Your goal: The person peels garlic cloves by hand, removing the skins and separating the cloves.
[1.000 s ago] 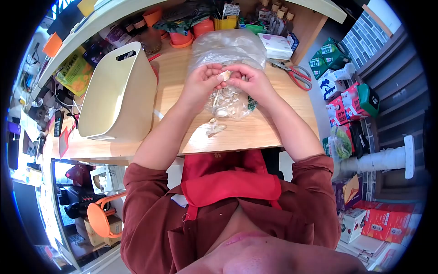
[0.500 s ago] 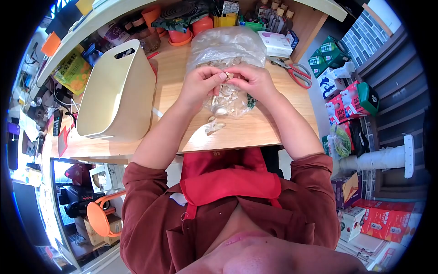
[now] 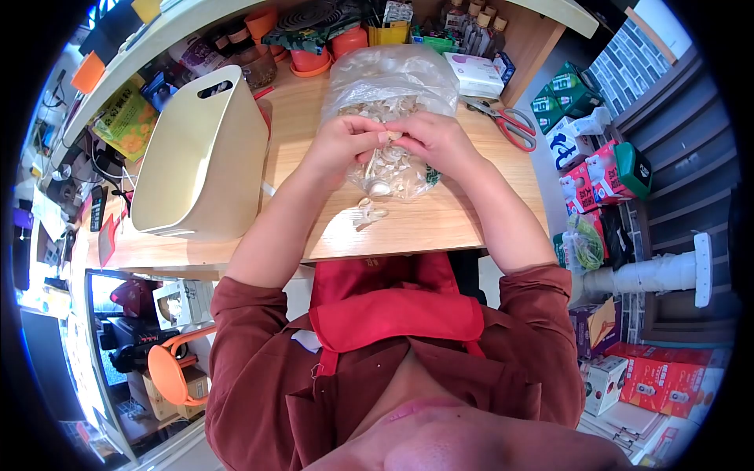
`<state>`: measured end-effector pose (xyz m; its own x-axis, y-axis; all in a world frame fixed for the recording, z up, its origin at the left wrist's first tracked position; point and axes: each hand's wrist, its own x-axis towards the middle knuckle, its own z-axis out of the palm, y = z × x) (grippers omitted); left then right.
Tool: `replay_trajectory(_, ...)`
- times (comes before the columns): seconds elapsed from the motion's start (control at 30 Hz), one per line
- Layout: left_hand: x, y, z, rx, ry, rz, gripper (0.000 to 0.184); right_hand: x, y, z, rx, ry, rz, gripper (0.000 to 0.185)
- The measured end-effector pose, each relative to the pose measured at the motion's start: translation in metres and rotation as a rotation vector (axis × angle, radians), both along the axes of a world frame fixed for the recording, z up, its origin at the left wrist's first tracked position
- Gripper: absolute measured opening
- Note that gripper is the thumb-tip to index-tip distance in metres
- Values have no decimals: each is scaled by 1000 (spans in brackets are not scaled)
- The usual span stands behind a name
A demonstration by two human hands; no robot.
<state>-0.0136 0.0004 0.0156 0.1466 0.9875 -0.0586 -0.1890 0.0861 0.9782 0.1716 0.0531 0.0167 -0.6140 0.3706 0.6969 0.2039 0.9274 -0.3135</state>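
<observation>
My left hand and my right hand meet over a clear plastic bag, both pinching one small pale piece that looks like a garlic clove. Fingertips cover most of it. Under and behind the hands, the plastic bag lies on the wooden table, with papery whitish peelings on its near part. A rounder white piece rests at the bag's near edge. Closer to me, a few pale pieces lie on the bare wood.
A tall cream bin stands left of my left arm. Red-handled scissors lie to the right, near a white box. Orange pots and bottles line the back under a shelf. The table's front edge runs before my red apron.
Both hands stay together over the bag, with small shifts of the fingers around the pale piece. The view has shifted slightly.
</observation>
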Motion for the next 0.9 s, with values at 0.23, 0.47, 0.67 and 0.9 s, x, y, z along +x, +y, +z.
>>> replay_trajectory(0.23,0,2,-8,18,-47,-21,9,0,2,-7,9,-21,1,23)
replay_trajectory(0.47,4,-2,-1,29,-85,-30,5,-1,3,-6,-584,18,47,20)
replay_trajectory(0.67,4,1,-6,54,-73,-44,5,-4,2,-7,-959,128,174,19)
replay_trajectory(0.9,5,2,-10,139,-8,-52,5,-7,5,-14,-912,124,132,19)
